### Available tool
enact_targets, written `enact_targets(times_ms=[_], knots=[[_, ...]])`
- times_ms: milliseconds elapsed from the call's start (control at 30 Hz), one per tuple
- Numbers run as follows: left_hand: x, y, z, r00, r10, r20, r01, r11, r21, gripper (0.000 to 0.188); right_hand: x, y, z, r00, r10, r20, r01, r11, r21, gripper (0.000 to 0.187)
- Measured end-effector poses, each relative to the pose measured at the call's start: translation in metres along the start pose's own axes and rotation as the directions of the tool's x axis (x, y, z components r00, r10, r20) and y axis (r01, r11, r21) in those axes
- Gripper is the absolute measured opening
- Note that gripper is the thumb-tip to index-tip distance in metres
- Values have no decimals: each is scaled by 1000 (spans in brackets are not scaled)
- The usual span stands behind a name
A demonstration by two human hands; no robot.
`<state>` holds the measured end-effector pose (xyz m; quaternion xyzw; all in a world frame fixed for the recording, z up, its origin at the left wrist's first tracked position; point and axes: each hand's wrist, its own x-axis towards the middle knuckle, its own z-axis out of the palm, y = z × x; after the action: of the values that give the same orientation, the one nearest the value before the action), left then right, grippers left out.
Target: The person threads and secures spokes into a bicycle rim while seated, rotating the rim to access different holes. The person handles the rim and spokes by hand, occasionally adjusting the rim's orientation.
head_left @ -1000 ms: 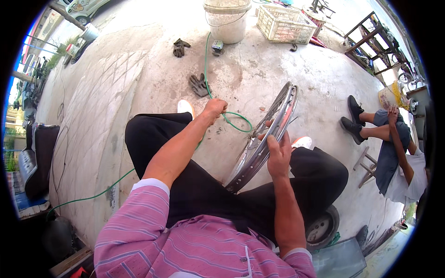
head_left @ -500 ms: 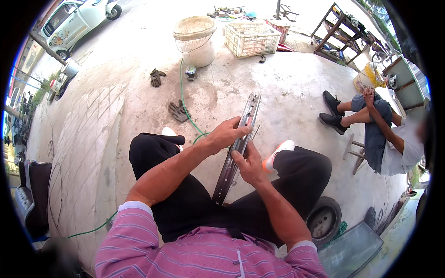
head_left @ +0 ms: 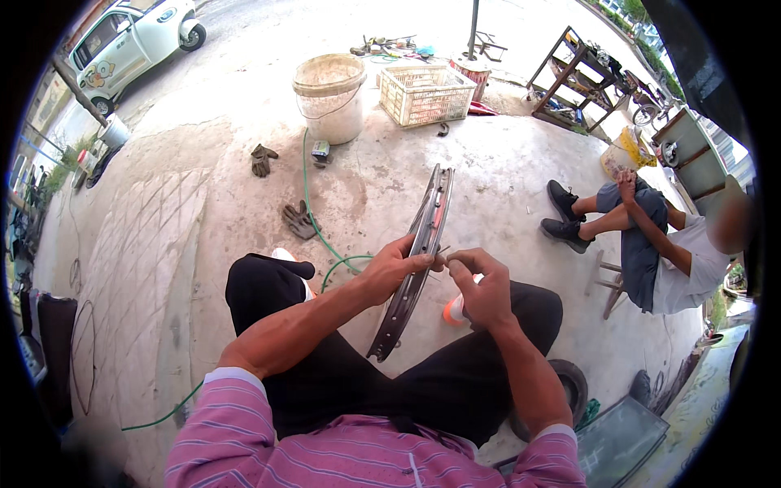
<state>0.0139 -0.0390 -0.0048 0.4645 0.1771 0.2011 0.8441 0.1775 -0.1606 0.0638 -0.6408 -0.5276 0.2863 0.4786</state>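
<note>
A narrow metal wheel rim (head_left: 413, 285), seen nearly edge-on with a row of small holes along its face, stands tilted between my knees. My left hand (head_left: 394, 270) is wrapped around its middle, thumb across the outer face. Just right of the rim, my right hand (head_left: 483, 286) has its thumb and forefinger pinched together. Thin rod ends (head_left: 443, 251) show beside those fingertips; what the pinch holds is too small to make out.
A grey work glove (head_left: 300, 220) and a dark glove (head_left: 262, 160) lie on the concrete near a green hose (head_left: 323, 237). Beyond stand a dirty white bucket (head_left: 329, 122) and a plastic crate (head_left: 425, 106). To the right sits a person (head_left: 651, 236); a tyre (head_left: 572, 386) lies by my right leg.
My right hand has come off the rim and moved right, its fingers now pinched beside it. My left hand has slid lower on the rim. The view has shifted slightly.
</note>
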Motion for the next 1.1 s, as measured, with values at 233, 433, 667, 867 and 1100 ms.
enact_targets(times_ms=[233,433,667,867,1100], knots=[[-7,-12,-4,998,-21,64,13,992,122,37,38,55,6,950,305,65,-302,845,441,28],[-10,-11,-4,993,-109,-53,121,910,395,36,35,96,42,980,182,75,-197,894,402,30],[-3,36,8,992,24,-122,87,563,822,37,39,99,35,992,111,66,-126,948,292,35],[4,32,20,897,442,26,-146,238,960,30,38,92,42,995,81,58,-91,976,198,37],[14,33,20,830,535,160,-198,14,980,16,37,96,48,997,77,20,-80,965,249,33]])
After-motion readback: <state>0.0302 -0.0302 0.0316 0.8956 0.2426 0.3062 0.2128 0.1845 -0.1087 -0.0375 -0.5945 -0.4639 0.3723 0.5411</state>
